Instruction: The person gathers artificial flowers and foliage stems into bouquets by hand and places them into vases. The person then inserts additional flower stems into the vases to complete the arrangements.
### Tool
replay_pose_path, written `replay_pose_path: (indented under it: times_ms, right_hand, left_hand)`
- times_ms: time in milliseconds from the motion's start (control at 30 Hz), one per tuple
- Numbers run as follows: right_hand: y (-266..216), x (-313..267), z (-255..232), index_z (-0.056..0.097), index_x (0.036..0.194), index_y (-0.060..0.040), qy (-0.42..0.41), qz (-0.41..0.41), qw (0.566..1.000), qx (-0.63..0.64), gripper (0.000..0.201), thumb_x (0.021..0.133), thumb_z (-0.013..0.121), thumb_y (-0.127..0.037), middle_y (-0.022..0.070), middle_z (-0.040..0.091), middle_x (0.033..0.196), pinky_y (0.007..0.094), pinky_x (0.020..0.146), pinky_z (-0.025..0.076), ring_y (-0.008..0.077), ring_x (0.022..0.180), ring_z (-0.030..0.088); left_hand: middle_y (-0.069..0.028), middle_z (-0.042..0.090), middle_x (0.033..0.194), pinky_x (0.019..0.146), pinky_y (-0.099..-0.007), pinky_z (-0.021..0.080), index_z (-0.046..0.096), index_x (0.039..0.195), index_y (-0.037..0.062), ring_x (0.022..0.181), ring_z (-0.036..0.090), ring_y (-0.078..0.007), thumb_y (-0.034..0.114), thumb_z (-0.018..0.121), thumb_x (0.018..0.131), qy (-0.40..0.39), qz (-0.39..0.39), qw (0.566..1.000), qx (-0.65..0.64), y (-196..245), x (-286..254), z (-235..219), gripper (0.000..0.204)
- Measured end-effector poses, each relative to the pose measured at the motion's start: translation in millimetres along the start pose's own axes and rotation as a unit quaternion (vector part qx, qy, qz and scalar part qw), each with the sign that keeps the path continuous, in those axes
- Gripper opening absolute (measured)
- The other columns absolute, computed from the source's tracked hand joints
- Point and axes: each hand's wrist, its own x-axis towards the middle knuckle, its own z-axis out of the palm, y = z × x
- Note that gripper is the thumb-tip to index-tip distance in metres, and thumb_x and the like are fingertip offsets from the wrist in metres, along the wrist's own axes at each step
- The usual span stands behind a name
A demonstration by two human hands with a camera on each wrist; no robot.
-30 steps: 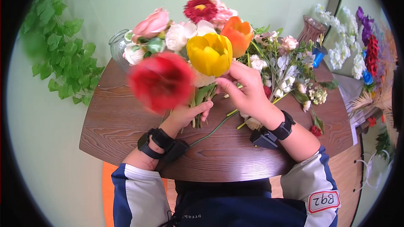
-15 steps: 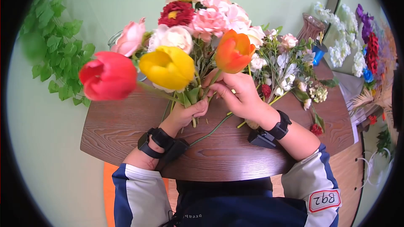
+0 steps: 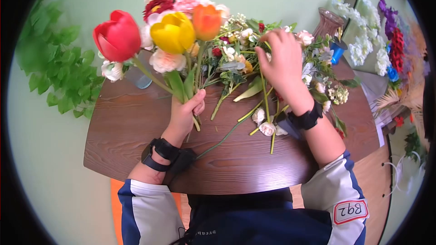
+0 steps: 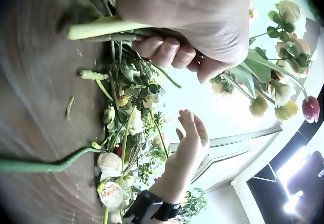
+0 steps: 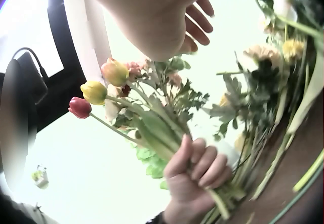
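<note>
The left hand [image 3: 185, 113] grips a bundle of stems at the table's left side. Above it spread a red tulip [image 3: 118, 36], a yellow tulip [image 3: 172, 31], an orange tulip [image 3: 207, 22] and pink, white and dark red blooms. In the right wrist view, the left hand [image 5: 195, 176] has its fingers curled round the green stems, whose cut ends stick out below. The right hand [image 3: 284, 61] is over the loose flowers on the table, fingers loosely bent and apart from the bundle; the left wrist view shows this hand [image 4: 187, 145] holding nothing.
Loose flowers and stems, with pale roses [image 3: 267, 129], lie on the wooden table [image 3: 236, 168]. A pink glass vase [image 3: 327, 23] and a blue object [image 3: 337, 52] are at the back right. A clear vase [image 3: 140, 79] is behind the bundle. Green leaves [image 3: 59, 72] hang at left.
The right hand has let go of the orange tulip and moved right, over the loose flowers. The left hand and bundle have shifted left, with the orange tulip now beside the yellow one.
</note>
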Motion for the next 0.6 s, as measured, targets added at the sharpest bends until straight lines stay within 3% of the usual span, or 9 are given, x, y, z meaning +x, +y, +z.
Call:
replay_pose_path:
  times_ms: [100,133,200,267,433,500,533,600]
  right_hand:
    - [43,3,2,0.057,0.092,-0.0034,-0.014,0.064,0.998,-0.014,0.026,0.072,0.068,-0.017,0.0154,0.057,0.089,0.0417,0.072,0.046,0.0327,0.086,0.055]
    - [54,6,-3,0.058,0.092,-0.0019,-0.037,0.123,0.992,-0.019,0.027,0.074,0.066,-0.021,0.0188,0.059,0.090,0.0419,0.074,0.047,0.0343,0.088,0.057]
    - [74,20,-26,0.060,0.088,0.0011,-0.137,0.238,0.961,-0.038,0.030,0.075,0.065,-0.025,0.0221,0.061,0.088,0.0410,0.072,0.048,0.0348,0.085,0.060]
    - [83,28,-51,0.062,0.084,0.0034,-0.264,0.277,0.915,-0.124,0.035,0.074,0.066,-0.030,0.0232,0.062,0.083,0.0405,0.071,0.049,0.0351,0.082,0.061]
    - [72,28,-59,0.063,0.086,0.0045,-0.334,0.294,0.885,-0.138,0.042,0.070,0.070,-0.034,0.0223,0.063,0.083,0.0407,0.069,0.051,0.0350,0.081,0.062]
    - [63,20,-49,0.062,0.085,0.0044,-0.250,0.251,0.911,-0.211,0.044,0.069,0.071,-0.035,0.0229,0.062,0.081,0.0390,0.070,0.050,0.0332,0.080,0.062]
    - [59,19,-49,0.062,0.085,0.0044,-0.250,0.250,0.912,-0.209,0.044,0.069,0.071,-0.035,0.0229,0.062,0.081,0.0390,0.070,0.050,0.0332,0.080,0.062]
    - [52,16,-51,0.061,0.091,0.0037,-0.365,0.208,0.897,-0.134,0.046,0.068,0.072,-0.035,0.0246,0.061,0.090,0.0399,0.075,0.049,0.0337,0.087,0.061]
  left_hand:
    - [0.0034,0.031,0.048,0.041,-0.0213,0.025,0.042,0.071,0.0076,0.042,0.033,-0.0083,0.015,0.052,0.090,0.019,-0.018,0.999,-0.022,0,2,1,0.022]
    - [0.0034,0.031,0.048,0.041,-0.0213,0.025,0.042,0.071,0.0076,0.042,0.033,-0.0083,0.015,0.052,0.090,0.015,-0.019,0.999,-0.025,0,2,1,0.022]
    - [0.0039,0.029,0.049,0.041,-0.0213,0.025,0.043,0.071,0.0081,0.042,0.032,-0.0081,0.015,0.051,0.090,0.037,-0.030,0.998,-0.049,0,3,0,0.022]
    - [0.0043,0.029,0.050,0.041,-0.0212,0.025,0.043,0.072,0.0080,0.043,0.032,-0.0078,0.016,0.050,0.091,0.034,-0.034,0.997,-0.055,-2,3,-1,0.021]
    - [0.0046,0.031,0.051,0.041,-0.0204,0.025,0.046,0.076,0.0069,0.043,0.032,-0.0062,0.013,0.053,0.089,0.042,-0.029,0.997,-0.055,-3,2,3,0.016]
    - [0.0048,0.029,0.051,0.042,-0.0206,0.025,0.045,0.075,0.0076,0.044,0.032,-0.0066,0.014,0.051,0.091,0.041,-0.027,0.998,-0.033,-2,2,3,0.018]
    - [0.0048,0.030,0.051,0.042,-0.0205,0.025,0.045,0.075,0.0077,0.044,0.032,-0.0066,0.014,0.051,0.091,0.041,-0.023,0.998,-0.029,-1,1,4,0.018]
    - [0.0047,0.030,0.051,0.042,-0.0204,0.025,0.045,0.075,0.0078,0.044,0.032,-0.0065,0.014,0.051,0.091,0.040,-0.018,0.999,-0.026,-2,1,5,0.018]
